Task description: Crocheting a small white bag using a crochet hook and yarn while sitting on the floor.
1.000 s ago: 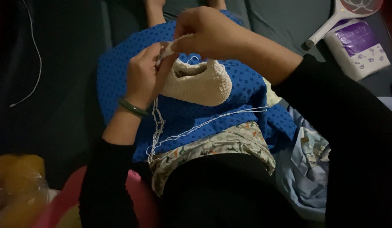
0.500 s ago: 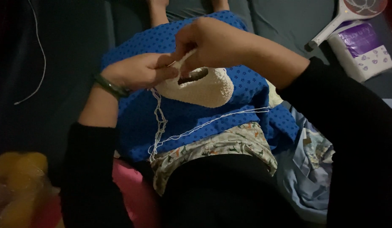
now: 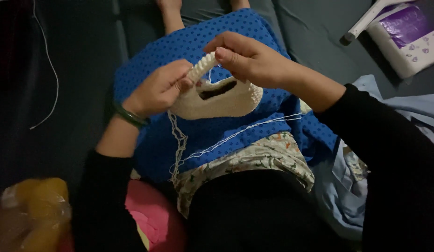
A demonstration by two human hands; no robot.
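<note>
A cream crocheted piece (image 3: 217,98), rounded with a dark slot in it, hangs over my lap on a blue dotted cloth (image 3: 212,135). My left hand (image 3: 158,88) pinches its left edge, a green bangle on the wrist. My right hand (image 3: 247,58) grips the top rim between thumb and fingers. A white yarn strand (image 3: 235,135) trails from the piece across the blue cloth to the right. A looped chain of yarn (image 3: 178,144) hangs down below my left hand. Any hook is hidden.
A purple and white packet (image 3: 410,37) and a white handle (image 3: 366,21) lie at the top right. A thin white cord (image 3: 46,65) runs down the dark surface on the left. A yellow bag (image 3: 32,214) and a pink object (image 3: 154,219) sit at the lower left. Light blue fabric (image 3: 352,186) lies on the right.
Both hands have shifted slightly right and the piece's rim has been turned up between them. My left hand has dropped a little.
</note>
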